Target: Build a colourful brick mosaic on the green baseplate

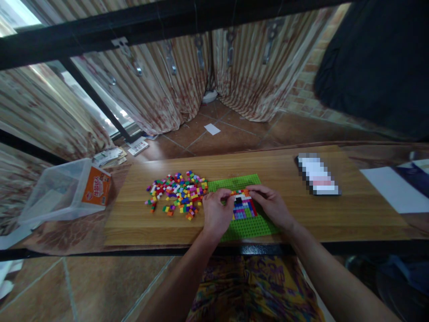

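A green studded baseplate (250, 227) lies on the wooden board, and a block of colourful toy bricks (244, 211) is built on its middle. My left hand (217, 212) is over the plate's left part, thumb and forefinger closed together at the upper left of the built bricks; anything between them is too small to name. From the other side, my right hand (274, 206) reaches in with its fingers drawn together, their tips at the built bricks' upper right corner. Whatever those tips hold is hidden. Left of the plate spreads a pile of loose toy bricks (182, 192).
A phone (318, 174) with a blurred screen lies on the wooden board (362, 214) to the right. At the left stands a clear plastic tub (63, 192) with an orange label. White paper (389, 188) lies at the right end. A dark metal bar (167, 20) crosses above.
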Tool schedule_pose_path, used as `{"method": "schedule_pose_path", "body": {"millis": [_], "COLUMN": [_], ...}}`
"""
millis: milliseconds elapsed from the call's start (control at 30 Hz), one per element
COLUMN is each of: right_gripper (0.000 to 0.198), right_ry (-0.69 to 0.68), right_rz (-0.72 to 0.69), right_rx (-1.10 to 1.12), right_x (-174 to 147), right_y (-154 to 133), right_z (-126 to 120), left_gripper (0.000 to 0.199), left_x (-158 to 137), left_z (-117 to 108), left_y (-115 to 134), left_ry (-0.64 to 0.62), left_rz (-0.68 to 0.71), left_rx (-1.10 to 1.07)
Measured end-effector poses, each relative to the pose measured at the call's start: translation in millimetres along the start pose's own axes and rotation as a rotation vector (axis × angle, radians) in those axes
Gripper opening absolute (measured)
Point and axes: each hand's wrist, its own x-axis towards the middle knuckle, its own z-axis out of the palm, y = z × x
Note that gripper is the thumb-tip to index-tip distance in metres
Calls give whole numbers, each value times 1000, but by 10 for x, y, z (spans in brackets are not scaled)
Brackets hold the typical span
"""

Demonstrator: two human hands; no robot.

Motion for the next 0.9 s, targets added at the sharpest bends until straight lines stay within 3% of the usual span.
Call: {"method": "schedule_pose_path", "body": {"millis": [367,633,767,900], "right_gripper": [24,32,33,34], "right_ry": [-108,-166,-154,-121], "right_rz": [-169,-123,-78,-34], "right_rx": [-139,-257,-296,-304], "right_x": [-34,-54,-64,-104], "right_y": [-84,1,28,8], "right_z": [56,29,-5,-32], "left_gripper": [10,14,19,16], "left_x": [-14,-105,-136,-34], "left_z": [30,-24,-245,-768], "left_y": [-17,-13,-210,-628], "left_ry": [10,22,113,366], "left_rz": [27,59,57,-66], "left_rx": [-19,-72,-168,-140]}}
